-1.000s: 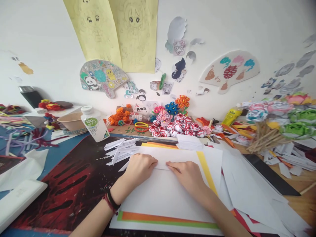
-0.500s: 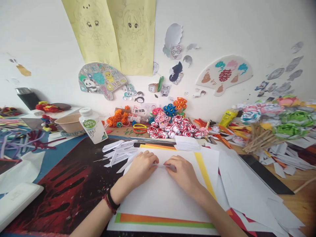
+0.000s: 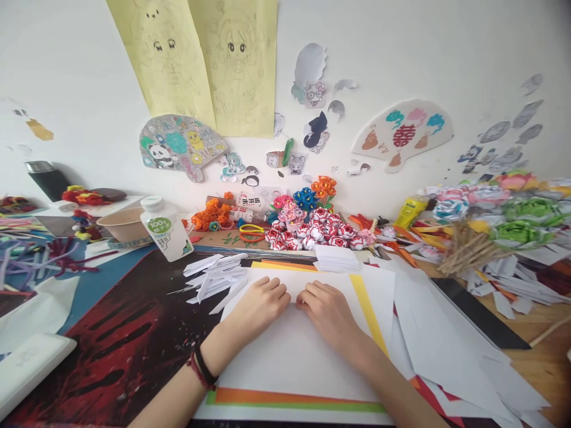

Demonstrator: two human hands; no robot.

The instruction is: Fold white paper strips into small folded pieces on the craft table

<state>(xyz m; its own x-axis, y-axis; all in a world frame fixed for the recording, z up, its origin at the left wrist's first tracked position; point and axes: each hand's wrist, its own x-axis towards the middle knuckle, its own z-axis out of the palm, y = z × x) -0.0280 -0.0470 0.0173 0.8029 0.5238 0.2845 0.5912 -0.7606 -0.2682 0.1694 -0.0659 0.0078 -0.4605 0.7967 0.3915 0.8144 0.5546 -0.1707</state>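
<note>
My left hand [image 3: 259, 306] and my right hand [image 3: 328, 312] rest side by side on a white paper sheet [image 3: 294, 356], fingertips almost touching at its middle. Between the fingertips lies a small white paper piece [image 3: 294, 292] that both hands pinch; most of it is hidden under the fingers. The sheet tops a stack with yellow [image 3: 366, 306], orange and green edges [image 3: 294, 401]. A pile of folded white paper strips [image 3: 216, 274] lies just left of my left hand.
A white glue bottle [image 3: 164, 229] stands at the back left beside a bowl [image 3: 122, 224]. Paper flowers [image 3: 314, 229] cluster at the wall. Flowers on sticks [image 3: 499, 226] and loose white sheets [image 3: 446, 351] fill the right. A white tray [image 3: 27, 368] sits at the near left.
Both hands have drawn closer together over the sheet, and the fingers have curled in around the small paper piece. The view has tilted slightly.
</note>
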